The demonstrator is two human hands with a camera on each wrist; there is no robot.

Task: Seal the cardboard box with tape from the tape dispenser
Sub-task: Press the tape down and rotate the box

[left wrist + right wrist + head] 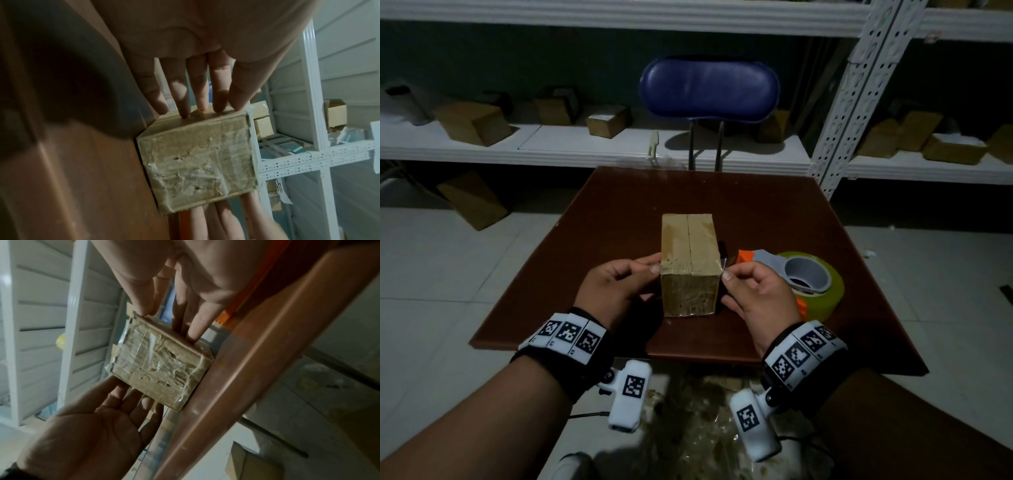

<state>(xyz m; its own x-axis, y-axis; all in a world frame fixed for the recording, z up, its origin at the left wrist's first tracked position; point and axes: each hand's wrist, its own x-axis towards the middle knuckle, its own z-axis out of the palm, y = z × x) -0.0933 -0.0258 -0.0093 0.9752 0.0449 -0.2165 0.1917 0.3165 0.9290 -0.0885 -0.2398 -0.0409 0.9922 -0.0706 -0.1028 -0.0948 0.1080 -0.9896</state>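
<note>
A small cardboard box [690, 246] stands on the brown table [619, 205], its top flaps closed with a seam down the middle. Its near end [197, 157] [160, 363] is covered in wrinkled clear tape. My left hand [652, 263] [205, 104] presses straight fingers against the box's left side, thumb at the top near corner. My right hand [727, 272] [150, 311] is at the top right near corner. Its thumb and forefinger pinch a clear tape flap [722, 264], and the other fingers lie along the box's side. The tape dispenser [804, 277], orange and grey with a yellowish roll, lies just right of the box.
A blue chair [709, 89] stands behind the table's far edge. White metal shelving [859, 102] with several cardboard boxes runs along the back. Crumpled plastic lies on the floor [705, 428] below the table's near edge.
</note>
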